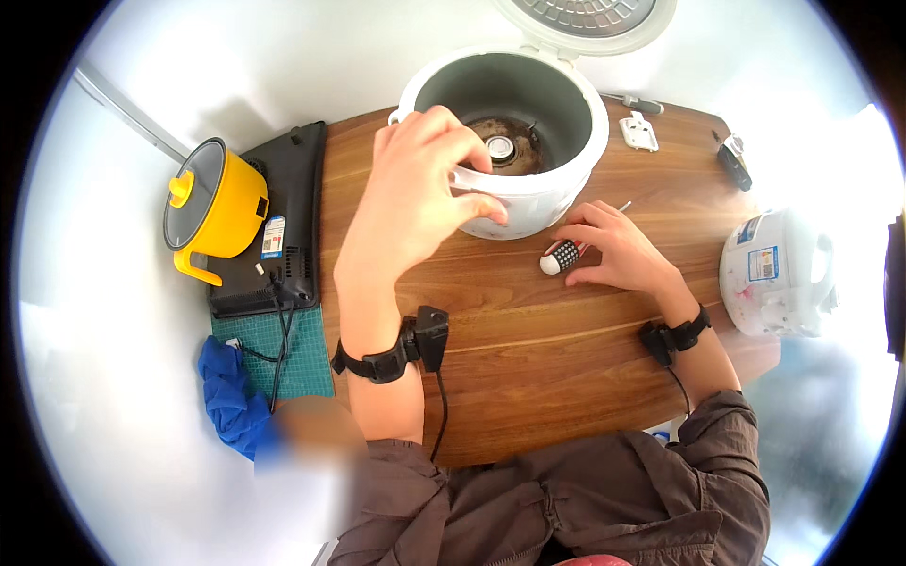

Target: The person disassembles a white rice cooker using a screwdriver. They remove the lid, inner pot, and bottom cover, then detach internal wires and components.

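Observation:
A white rice cooker body (557, 193) stands at the far middle of the wooden table, its lid (604, 24) swung up at the back. No inner pot sits in it; the grey wall and a stained heating plate (528, 156) with a round silver centre show. My left hand (420, 184) grips the near left rim, fingers over the edge and thumb outside. To the right of the cooker, my right hand (613, 247) is closed round a screwdriver (563, 258) with a white-ended, black dotted handle. Its thin shaft pokes out beyond my fingers, low over the table.
At left, a yellow electric pot (226, 212) stands on a black flat appliance (297, 189), beside a green mat (307, 354) and blue cloth (226, 396). Back right lie another screwdriver (644, 104), a white plastic part (639, 132) and a black-and-silver object (734, 162). Another white cooker (764, 274) stands right.

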Demonstrator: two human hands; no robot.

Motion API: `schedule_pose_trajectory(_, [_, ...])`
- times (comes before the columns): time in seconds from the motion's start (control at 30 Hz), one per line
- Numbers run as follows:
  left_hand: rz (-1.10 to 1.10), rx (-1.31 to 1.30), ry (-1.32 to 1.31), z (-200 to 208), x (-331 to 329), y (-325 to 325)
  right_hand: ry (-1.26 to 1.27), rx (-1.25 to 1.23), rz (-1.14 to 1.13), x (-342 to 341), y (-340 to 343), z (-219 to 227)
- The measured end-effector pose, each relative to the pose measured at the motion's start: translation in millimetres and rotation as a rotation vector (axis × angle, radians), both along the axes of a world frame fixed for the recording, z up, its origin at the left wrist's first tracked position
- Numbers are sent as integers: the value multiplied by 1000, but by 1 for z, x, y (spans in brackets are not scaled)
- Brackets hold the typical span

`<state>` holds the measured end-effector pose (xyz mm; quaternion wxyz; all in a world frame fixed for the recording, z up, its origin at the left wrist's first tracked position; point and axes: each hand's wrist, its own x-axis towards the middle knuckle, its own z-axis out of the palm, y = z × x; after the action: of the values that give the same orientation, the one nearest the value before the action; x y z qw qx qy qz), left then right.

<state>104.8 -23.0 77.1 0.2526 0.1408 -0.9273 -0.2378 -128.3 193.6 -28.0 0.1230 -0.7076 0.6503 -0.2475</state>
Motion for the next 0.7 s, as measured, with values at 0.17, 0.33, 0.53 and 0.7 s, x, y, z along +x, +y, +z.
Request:
schedule_pose_trajectory(0.17, [81,61,-13,1,10,-10,-42,-5,-12,2,-12,-8])
schedule_pose_trajectory(0.33, [58,147,37,1,13,-18,-102,-3,-57,3,-16,-15])
schedule_pose_trajectory(0.53, [-20,-16,20,-4,12,-24,-83,-90,-56,1,-17,-22])
schedule_pose_trajectory(0.7, [-39,0,0,-4,10,-25,-84,-79,-55,-2,-16,-24])
